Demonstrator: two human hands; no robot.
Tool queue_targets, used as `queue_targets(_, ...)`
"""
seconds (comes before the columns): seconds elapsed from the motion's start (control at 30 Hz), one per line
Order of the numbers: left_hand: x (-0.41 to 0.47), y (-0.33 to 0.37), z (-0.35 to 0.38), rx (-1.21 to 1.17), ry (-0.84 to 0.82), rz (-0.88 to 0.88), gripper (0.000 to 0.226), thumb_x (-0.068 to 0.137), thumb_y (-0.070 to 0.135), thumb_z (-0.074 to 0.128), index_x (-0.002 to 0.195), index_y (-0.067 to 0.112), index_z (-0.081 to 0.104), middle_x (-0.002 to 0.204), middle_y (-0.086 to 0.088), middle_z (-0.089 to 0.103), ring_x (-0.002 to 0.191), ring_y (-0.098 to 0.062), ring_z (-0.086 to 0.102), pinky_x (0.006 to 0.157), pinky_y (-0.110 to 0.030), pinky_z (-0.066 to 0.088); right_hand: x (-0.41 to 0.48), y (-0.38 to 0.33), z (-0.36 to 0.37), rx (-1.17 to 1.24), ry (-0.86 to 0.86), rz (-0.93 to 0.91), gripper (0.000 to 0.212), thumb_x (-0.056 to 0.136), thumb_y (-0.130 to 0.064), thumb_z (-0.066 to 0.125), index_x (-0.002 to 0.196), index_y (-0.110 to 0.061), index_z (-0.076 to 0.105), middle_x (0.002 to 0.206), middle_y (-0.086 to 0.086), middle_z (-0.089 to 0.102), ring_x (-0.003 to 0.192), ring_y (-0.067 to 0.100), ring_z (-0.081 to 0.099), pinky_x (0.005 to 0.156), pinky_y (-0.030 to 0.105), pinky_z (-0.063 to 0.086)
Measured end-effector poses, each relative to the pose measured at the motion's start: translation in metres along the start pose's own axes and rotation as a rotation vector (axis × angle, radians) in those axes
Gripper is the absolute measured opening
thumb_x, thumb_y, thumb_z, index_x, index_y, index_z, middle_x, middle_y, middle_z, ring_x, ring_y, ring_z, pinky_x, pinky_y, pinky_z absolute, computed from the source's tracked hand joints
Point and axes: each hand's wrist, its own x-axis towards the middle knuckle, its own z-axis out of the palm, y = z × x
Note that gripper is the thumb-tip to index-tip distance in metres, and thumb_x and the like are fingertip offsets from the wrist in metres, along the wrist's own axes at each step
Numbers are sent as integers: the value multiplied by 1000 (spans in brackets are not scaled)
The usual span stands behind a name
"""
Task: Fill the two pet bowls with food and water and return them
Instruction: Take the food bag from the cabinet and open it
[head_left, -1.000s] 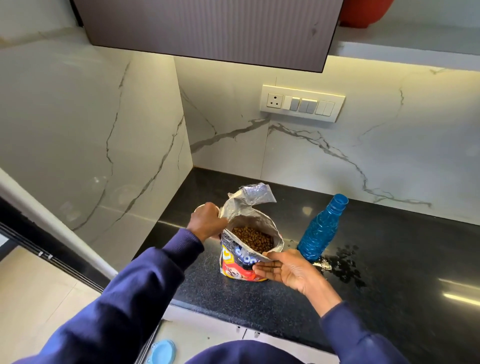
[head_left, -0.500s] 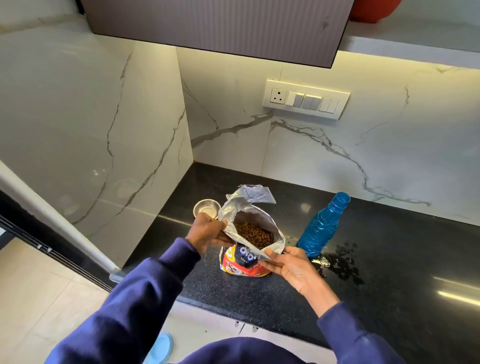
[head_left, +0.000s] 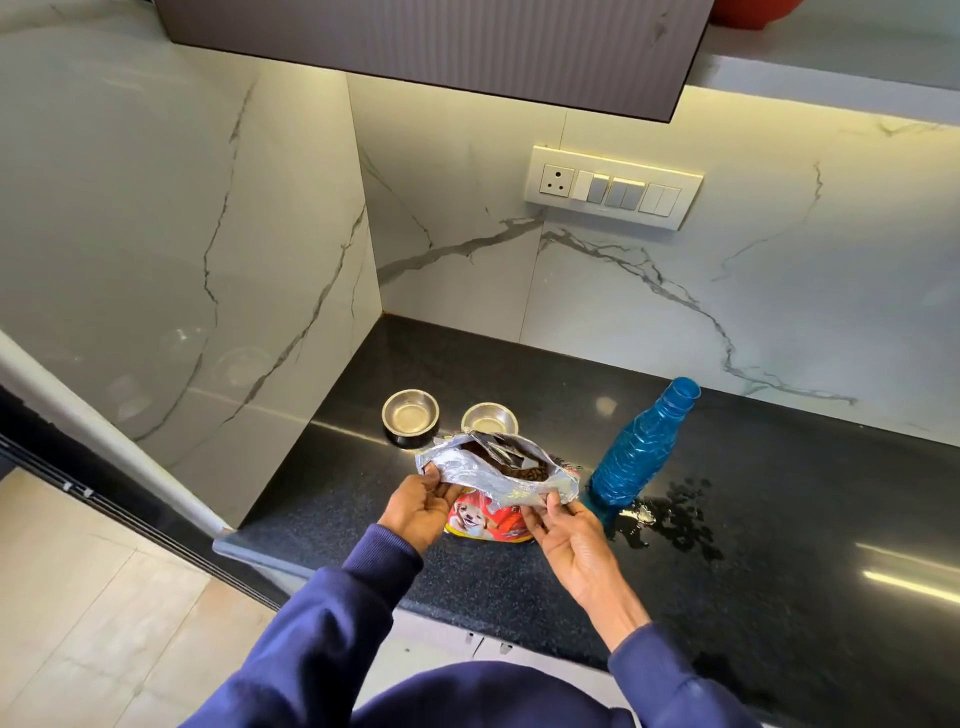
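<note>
Two small steel pet bowls stand side by side on the black counter: the left bowl (head_left: 410, 417) and the right bowl (head_left: 489, 417), both looking empty. In front of them a red pet food bag (head_left: 491, 522) with a foil lining stands open, brown kibble showing inside. My left hand (head_left: 422, 512) pinches the left side of the bag's foil mouth. My right hand (head_left: 563, 530) pinches the right side of it. A blue plastic water bottle (head_left: 636, 449) without a cap stands just right of the bag.
Spilled water (head_left: 675, 519) lies on the black counter (head_left: 779, 519) at the bottle's base. Marble walls close off the back and left. A switch panel (head_left: 613, 187) is on the back wall and a cabinet hangs overhead. The counter's front edge drops to a tiled floor at left.
My hands have shifted to the two sides of the bag's mouth and pulled it flatter and lower. Both bowls behind it have come into sight.
</note>
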Motion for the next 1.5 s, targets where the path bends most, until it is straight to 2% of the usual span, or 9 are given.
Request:
queue_targets(0.13, 15, -9, -5, 0, -2, 21, 30, 107, 5, 35, 88, 2, 58, 55, -11, 70, 46, -19, 70, 75, -38, 60, -2, -1, 2, -36, 9, 17, 27, 97, 11, 46, 114, -3, 62, 100, 16, 74, 99, 30, 66, 87, 45, 54)
queue_targets(0.27, 16, -6, -8, 25, -62, 16, 28, 108, 11, 37, 95, 0, 60, 69, -16, 75, 85, -28, 68, 63, -41, 62, -2, -22, 10, -18, 55, 78, 17, 100, -3, 52, 114, 1, 61, 109, 22, 68, 104, 32, 63, 91, 45, 52)
queue_targets(0.53, 16, -16, -14, 9, 18, -32, 33, 108, 8, 35, 87, -2, 59, 76, -21, 71, 66, -32, 72, 100, -47, 48, 24, -8, 18, 97, 243, 25, 30, 104, 8, 35, 119, 0, 60, 135, 25, 57, 92, 30, 61, 107, 51, 42)
queue_targets(0.67, 27, -21, -12, 98, 42, -9, 39, 101, 1, 32, 77, 3, 63, 58, -8, 69, 52, -16, 65, 48, -29, 58, 38, 4, 20, 88, 250, 57, 36, 98, 13, 29, 112, 8, 62, 134, 29, 58, 111, 40, 60, 108, 55, 42)
queue_targets(0.77, 23, -21, -9, 227, 57, 134, 37, 95, -2, 28, 82, 7, 62, 59, -7, 70, 45, -11, 62, 45, -22, 53, 40, 7, 18, 55, 253, 21, 32, 97, 9, 30, 93, 4, 62, 119, 28, 63, 96, 38, 64, 109, 56, 43)
queue_targets(0.9, 27, -18, -20, 551, 22, 588, 54, 81, -14, 32, 115, 20, 56, 107, -16, 66, 84, -25, 63, 70, -37, 53, 33, 5, 14, -15, 193, -68, 27, 103, -3, 37, 106, -5, 64, 107, 19, 68, 92, 29, 65, 82, 48, 55)
queue_targets(1.03, 18, -13, -17, 1124, -77, 881, 50, 76, 14, 44, 116, 35, 63, 118, -6, 58, 112, -18, 54, 99, -38, 44, 32, -7, -3, -348, 132, -278, 36, 90, 0, 52, 120, -15, 67, 100, 12, 68, 89, 23, 64, 72, 36, 50)
queue_targets(1.27, 3, 2, -4, 1489, -109, 935, 67, 79, 63, 47, 131, 25, 61, 124, -3, 33, 107, -20, 48, 100, -37, 44, 30, -28, 0, -1152, -2, -484, 31, 90, -11, 73, 120, -15, 73, 114, -5, 74, 106, 4, 68, 100, 32, 55)
queue_targets(1.5, 20, 16, 10, 1692, 30, 1292, 19, 97, 16, 63, 99, 4, 77, 113, -14, 63, 106, -34, 56, 79, -48, 54, 28, -27, -1, -1682, 24, -792, 37, 90, -28, 76, 119, -6, 72, 104, 6, 75, 84, 13, 69, 77, 27, 58)
